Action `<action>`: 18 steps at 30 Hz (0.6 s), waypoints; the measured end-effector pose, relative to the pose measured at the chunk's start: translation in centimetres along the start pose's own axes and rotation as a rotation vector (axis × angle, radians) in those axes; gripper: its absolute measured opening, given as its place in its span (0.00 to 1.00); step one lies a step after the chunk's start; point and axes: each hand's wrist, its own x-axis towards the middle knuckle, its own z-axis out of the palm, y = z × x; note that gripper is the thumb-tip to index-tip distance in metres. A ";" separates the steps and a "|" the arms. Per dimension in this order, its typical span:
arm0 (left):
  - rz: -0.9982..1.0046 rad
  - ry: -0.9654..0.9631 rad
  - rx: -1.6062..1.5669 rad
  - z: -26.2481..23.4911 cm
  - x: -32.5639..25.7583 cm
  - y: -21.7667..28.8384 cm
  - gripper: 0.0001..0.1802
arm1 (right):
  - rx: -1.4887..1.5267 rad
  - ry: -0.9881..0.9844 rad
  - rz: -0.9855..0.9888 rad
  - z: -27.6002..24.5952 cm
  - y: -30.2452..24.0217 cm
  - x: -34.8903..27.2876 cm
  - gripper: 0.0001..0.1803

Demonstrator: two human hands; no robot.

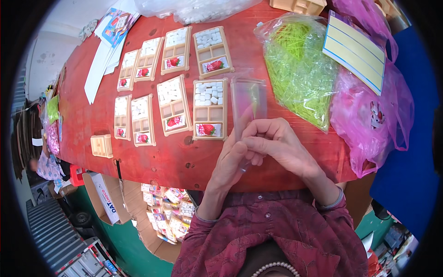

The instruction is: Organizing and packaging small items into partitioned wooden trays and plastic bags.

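Observation:
A flat clear plastic bag (256, 92) stands up from between my hands at the front of the red table. My left hand (229, 159) pinches it at its lower left, thumb up. The fingers of my right hand (281, 143) are bent in and pressed together at the same edge of the bag. Just left of the bag lies a beige compartment tray (210, 117) filled partly with small white pieces. A wrapped packet with a strawberry picture (208, 129) sits in its near compartment. Several similar trays (173, 104) stand in two rows farther left.
A clear bag of lime-green shreds (300, 69) and a pink plastic bag (374, 115) lie to the right, under a striped card (355, 51). Stacked empty trays (101, 146) sit near the left edge. Below, a cardboard box (147, 231) holds many packed pieces. White sheets (99, 69) lie far left.

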 end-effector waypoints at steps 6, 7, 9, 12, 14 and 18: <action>-0.032 0.042 -0.162 -0.2 -0.1 0.5 0.44 | -0.073 0.056 -0.007 0.5 -1.6 -0.1 0.07; 0.013 0.124 -0.225 -0.3 0.0 0.6 0.42 | -0.064 0.080 -0.015 0.5 -2.4 -0.3 0.06; 0.081 0.149 -0.326 -0.9 -0.1 1.4 0.37 | -0.112 0.149 -0.081 -0.1 -3.9 -0.4 0.06; 0.144 0.159 -0.273 -2.1 -0.9 2.1 0.39 | -0.249 0.239 -0.215 -0.3 -6.3 0.5 0.07; 0.164 0.200 -0.259 -2.0 -1.2 2.5 0.41 | -0.344 0.249 -0.288 -0.5 -7.4 2.3 0.08; 0.182 0.175 -0.286 -2.3 -1.3 2.3 0.42 | -1.078 0.406 -0.680 -3.1 -7.4 9.6 0.08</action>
